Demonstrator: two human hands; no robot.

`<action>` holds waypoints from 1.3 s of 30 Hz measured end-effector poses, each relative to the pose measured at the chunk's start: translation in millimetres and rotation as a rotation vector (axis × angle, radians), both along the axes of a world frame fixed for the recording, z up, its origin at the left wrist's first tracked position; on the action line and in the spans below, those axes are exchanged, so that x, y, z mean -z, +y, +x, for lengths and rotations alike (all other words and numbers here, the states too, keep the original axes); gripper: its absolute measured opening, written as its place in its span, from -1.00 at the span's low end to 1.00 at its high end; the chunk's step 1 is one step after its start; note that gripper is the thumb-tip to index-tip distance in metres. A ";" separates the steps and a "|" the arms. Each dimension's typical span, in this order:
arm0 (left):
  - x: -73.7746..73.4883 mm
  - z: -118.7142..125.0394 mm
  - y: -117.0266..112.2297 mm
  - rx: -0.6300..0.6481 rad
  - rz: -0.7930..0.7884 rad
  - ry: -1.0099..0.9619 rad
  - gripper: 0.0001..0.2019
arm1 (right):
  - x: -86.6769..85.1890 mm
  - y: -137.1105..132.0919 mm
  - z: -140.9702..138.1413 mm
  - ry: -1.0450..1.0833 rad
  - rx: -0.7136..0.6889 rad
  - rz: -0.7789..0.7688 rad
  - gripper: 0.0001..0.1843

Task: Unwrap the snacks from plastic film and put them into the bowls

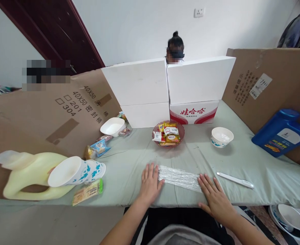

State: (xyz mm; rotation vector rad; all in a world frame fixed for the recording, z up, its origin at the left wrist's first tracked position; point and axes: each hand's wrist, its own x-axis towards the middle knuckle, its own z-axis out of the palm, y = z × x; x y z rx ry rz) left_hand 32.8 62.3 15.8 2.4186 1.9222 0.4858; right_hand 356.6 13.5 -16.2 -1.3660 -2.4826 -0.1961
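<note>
While both palms lie flat near the front edge of the cloth-covered table (254,160), entries run from its left edge.

- Pale yellow plastic jug (24,173): on its side, front left corner.
- Nested paper cups (75,172): tipped over, touching the jug.
- Snack packet (88,191): just in front of the cups.
- Left hand (150,182): fingers spread and flat, pinching nothing, its side touching the left end of the film.
- Red dish of snacks (168,134): mid-table, well behind the hands.
- Crinkled cling film (179,177): a narrow strip lying flat between the hands, near the front edge.
- Right hand (215,197): open and flat, fingertips at the film's right end.
- Patterned bowl (221,136); white pen (235,179); blue bottle (282,132), far right.

Handling note: the film looks thin and clingy. Even, light pressure from both palms, drawn outward together, likely flattens it best. A one-sided pull risks bunching.
</note>
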 end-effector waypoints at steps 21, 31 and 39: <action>-14.1 85.7 -50.2 0.567 -0.208 -0.552 -0.78 | -32.2 -3.6 -18.3 0.708 -0.219 -0.629 -0.40; -14.9 95.9 29.8 0.248 -0.060 -0.422 -0.90 | -25.4 8.6 -48.4 0.707 0.135 -0.707 -0.17; 8.5 97.6 32.4 0.133 0.034 -0.396 -0.54 | -20.4 6.8 -53.2 0.731 0.124 -0.594 -0.35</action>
